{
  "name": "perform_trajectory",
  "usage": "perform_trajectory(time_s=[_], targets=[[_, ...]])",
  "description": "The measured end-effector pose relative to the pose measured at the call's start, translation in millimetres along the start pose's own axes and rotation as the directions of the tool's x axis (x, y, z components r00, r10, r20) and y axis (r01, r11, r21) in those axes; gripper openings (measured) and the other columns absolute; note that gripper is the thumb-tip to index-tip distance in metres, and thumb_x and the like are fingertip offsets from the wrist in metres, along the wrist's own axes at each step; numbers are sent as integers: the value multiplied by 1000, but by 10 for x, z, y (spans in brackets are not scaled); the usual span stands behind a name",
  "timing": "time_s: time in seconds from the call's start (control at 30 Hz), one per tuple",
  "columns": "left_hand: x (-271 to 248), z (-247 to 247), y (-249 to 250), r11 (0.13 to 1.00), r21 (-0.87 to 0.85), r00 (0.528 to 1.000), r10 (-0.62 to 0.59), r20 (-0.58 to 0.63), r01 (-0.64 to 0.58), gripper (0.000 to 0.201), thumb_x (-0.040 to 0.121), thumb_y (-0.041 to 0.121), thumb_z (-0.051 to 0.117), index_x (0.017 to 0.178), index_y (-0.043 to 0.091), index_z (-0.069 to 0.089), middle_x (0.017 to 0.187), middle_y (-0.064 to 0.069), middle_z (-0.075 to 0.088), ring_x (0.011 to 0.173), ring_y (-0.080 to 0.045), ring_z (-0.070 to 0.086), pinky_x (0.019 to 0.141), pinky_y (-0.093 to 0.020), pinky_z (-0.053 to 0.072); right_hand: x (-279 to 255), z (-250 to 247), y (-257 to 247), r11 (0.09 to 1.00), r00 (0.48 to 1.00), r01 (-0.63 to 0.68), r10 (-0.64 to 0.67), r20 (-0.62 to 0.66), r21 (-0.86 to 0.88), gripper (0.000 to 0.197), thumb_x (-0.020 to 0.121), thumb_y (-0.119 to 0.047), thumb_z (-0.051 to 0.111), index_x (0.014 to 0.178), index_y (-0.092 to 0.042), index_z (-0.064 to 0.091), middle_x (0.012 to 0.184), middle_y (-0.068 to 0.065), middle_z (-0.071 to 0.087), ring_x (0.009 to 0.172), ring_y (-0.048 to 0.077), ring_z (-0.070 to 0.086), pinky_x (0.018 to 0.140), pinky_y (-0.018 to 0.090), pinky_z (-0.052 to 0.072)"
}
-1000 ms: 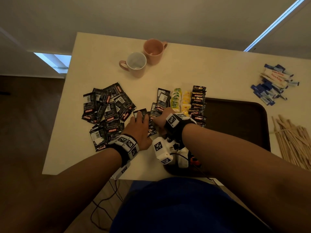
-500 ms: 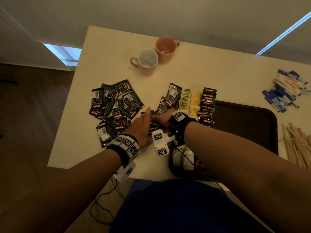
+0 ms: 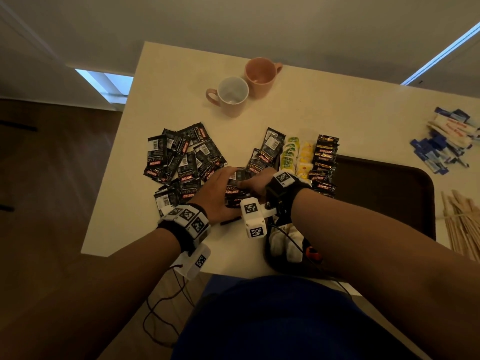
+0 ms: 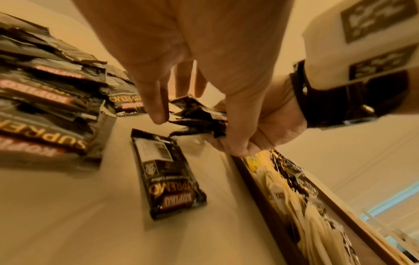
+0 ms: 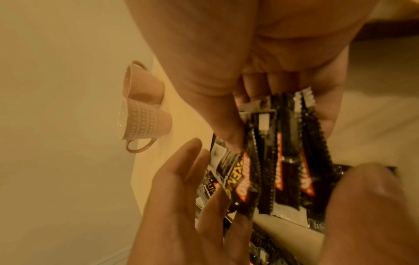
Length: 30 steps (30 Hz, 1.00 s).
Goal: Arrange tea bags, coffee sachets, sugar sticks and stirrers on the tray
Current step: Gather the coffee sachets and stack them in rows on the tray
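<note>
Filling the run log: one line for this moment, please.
right hand: grips black coffee sachets | left hand: open, touching them | dark brown tray: partly filled

Cream table, dark wood floor, dim light

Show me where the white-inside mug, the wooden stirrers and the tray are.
white-inside mug [image 3: 232,96]: head view, on its inner wall.
wooden stirrers [image 3: 465,224]: head view, middle of the bundle.
tray [image 3: 384,188]: head view, bare floor.
</note>
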<state>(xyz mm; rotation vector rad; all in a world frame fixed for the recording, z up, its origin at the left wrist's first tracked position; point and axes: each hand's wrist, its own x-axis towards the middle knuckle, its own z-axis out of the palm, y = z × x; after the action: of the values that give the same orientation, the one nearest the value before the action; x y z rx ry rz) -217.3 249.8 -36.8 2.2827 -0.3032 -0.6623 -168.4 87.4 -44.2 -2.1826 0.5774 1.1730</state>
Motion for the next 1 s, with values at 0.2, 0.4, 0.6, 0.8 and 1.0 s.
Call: perform_trajectory(time_s=[0.2,0.4,0.6,0.8,1.0], targets=[[-71,-293,-64,936,-309,984,-178,1,169,100,70,34,86,150,25,27,152,-2,36,135,-20,43,106,-40,45,-12,-94,153,932,998,39,-57,39,360,29,77,-32,80,90,-14,61,94,6,66,72,17,64,52,23,55],[27,-302,49,591,-716,908,-392,147,371,63,87,53,59,134,11,50,126,-17,63,94,-23,72,86,-42,57,-259,-193,61,962,989,146,-143,-30,229,36,82,-49,72,85,-14,63,75,1,64,66,16,63,65,31,53],[77,-213,171,203,-874,872,-328,363,441,66,73,44,76,127,8,61,123,-19,66,117,-35,63,100,-53,49,-431,-110,-32,892,968,230,-250,1,390,23,83,-33,75,83,-12,66,74,1,68,57,9,65,47,18,49],[183,-295,100,175,-853,826,-404,393,491,40,76,28,76,110,8,69,113,-22,68,104,-37,65,105,-53,44,-462,-148,-155,891,951,282,-308,19,355,26,81,-30,78,84,-5,71,70,5,68,55,11,62,52,22,52],[265,-363,51,115,-905,839,-439,323,409,24,97,17,51,108,-2,61,101,-18,74,87,-27,73,88,-42,57,-373,-669,-336,925,957,280,-290,0,257,24,83,-24,76,94,-4,74,81,5,76,67,12,69,65,24,59]])
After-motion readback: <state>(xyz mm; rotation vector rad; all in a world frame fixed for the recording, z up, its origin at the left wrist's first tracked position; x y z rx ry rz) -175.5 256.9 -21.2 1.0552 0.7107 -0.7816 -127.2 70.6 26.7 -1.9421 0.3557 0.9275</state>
